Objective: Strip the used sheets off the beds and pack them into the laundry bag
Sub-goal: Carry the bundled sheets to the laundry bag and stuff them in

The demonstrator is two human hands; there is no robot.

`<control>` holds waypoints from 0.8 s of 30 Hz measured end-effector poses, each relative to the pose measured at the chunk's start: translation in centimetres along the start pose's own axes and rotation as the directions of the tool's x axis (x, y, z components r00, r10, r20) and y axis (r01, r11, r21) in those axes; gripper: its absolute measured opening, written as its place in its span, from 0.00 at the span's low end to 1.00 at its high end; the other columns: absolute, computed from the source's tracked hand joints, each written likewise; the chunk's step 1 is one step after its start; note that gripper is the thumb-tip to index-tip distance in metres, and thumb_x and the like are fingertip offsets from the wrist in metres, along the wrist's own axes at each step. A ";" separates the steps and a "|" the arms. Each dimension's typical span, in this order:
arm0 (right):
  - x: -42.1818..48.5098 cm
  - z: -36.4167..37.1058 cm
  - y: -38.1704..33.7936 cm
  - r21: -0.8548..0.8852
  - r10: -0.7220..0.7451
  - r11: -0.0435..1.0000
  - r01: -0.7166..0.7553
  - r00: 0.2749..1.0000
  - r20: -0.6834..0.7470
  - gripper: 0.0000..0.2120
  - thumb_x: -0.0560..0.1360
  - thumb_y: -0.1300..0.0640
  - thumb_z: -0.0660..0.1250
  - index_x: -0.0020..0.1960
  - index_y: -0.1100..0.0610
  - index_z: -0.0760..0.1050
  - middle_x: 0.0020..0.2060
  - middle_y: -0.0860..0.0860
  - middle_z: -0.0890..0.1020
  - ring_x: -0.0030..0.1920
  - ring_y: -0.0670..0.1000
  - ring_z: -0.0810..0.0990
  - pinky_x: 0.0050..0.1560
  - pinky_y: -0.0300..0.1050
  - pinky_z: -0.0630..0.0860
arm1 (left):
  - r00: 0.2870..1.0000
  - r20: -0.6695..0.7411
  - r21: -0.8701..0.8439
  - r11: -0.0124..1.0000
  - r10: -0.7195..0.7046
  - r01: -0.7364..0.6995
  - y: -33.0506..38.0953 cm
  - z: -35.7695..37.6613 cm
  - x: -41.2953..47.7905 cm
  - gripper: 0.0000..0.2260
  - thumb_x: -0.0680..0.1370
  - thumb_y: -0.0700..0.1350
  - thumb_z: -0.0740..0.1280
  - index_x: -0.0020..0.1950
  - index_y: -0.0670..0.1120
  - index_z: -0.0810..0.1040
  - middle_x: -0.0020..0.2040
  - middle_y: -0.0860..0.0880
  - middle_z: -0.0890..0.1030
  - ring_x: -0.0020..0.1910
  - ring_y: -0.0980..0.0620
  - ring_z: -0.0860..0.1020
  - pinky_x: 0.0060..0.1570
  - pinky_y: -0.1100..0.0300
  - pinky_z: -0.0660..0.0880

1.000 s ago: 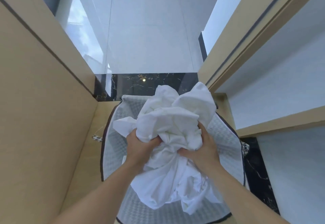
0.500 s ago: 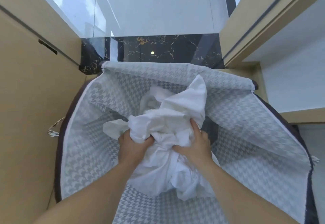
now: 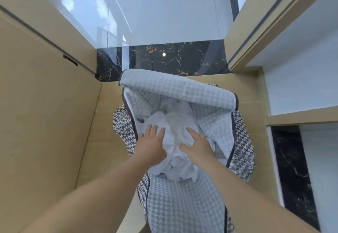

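Hands, left hand (image 3: 150,146) and right hand (image 3: 198,146), are pressing flat with straight fingers on white sheets (image 3: 175,132), squashing them into the laundry bag (image 3: 175,90).

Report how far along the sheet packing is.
Done: the white sheets lie bundled inside the laundry bag. In hand: the left hand and right hand, fingers straight, rest on the bundle. Left: the bag's mouth gapes open; no bed is in view, so whether more sheets remain cannot be told.
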State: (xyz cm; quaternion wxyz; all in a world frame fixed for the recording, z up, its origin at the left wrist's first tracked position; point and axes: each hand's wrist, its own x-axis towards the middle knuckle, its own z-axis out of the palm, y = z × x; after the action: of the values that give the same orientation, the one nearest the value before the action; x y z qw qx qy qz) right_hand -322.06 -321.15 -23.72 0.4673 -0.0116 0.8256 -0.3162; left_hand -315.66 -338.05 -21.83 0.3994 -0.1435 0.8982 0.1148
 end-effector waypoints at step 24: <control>-45.9 -9.1 -5.6 -0.018 0.094 0.991 -0.131 0.792 -0.603 0.35 0.77 0.44 0.69 0.80 0.47 0.59 0.76 0.53 0.63 0.75 0.57 0.60 0.71 0.55 0.66 | 0.750 -0.153 0.546 0.687 0.644 -0.479 10.3 -20.3 -33.4 0.36 0.78 0.60 0.65 0.81 0.50 0.53 0.81 0.46 0.52 0.81 0.43 0.47 0.77 0.42 0.54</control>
State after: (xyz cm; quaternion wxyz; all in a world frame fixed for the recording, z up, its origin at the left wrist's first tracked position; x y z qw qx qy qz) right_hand -304.85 -306.56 17.64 0.1992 0.1247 0.9391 -0.2507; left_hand -311.81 -329.45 17.46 0.2080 0.2278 0.9511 -0.0157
